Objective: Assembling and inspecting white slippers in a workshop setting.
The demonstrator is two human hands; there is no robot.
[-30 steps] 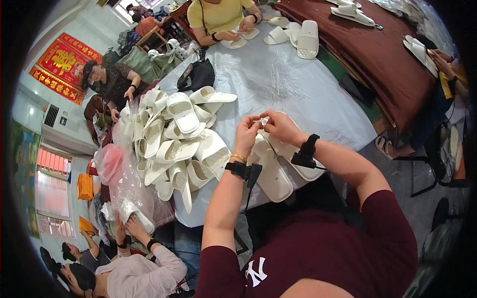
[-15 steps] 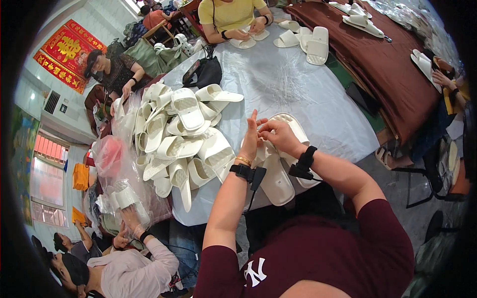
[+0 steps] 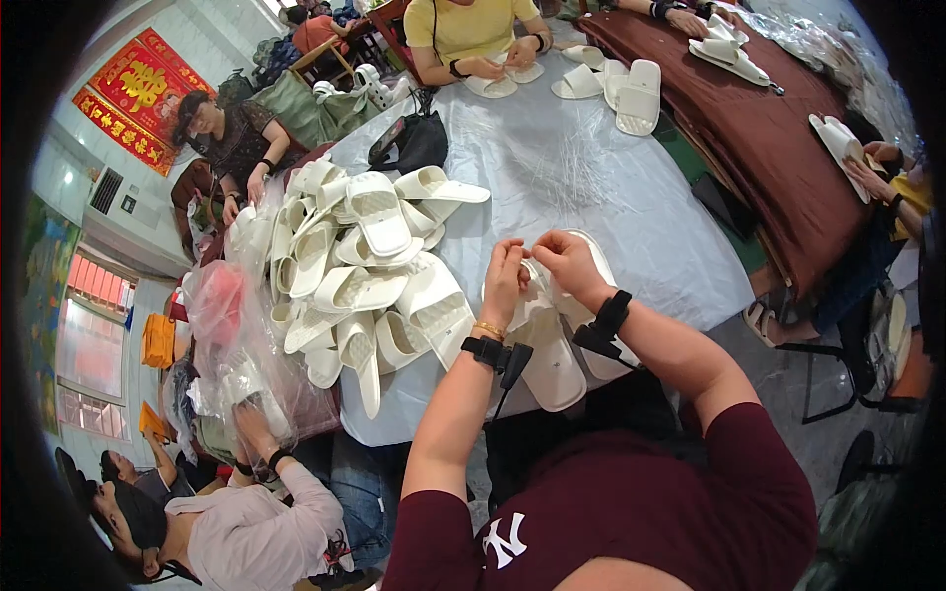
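A pair of cream-white slippers lies side by side in front of me, the left slipper (image 3: 550,366) and the right slipper (image 3: 597,258) pointing away from me. My left hand (image 3: 506,283) is over the upper part of the left slipper, its fingers curled together near the strap. Close beside it, my right hand (image 3: 574,266) pinches thumb and forefinger above the gap between the slippers. Whatever the fingertips hold is too small to make out. Left of my hands rises a heap of similar slippers (image 3: 379,222).
A pale plastic sheet (image 3: 611,177) covers the table, with thin clear strands (image 3: 564,158) scattered on it. A black bag (image 3: 419,143) lies beyond the heap. Co-workers handle slippers at the left, far side and right. A brown-covered table (image 3: 729,138) stands at right.
My left fingers, stretched upward before, are now curled in. The two hands have drawn slightly apart. At the far right table, another person's hands have come into view.
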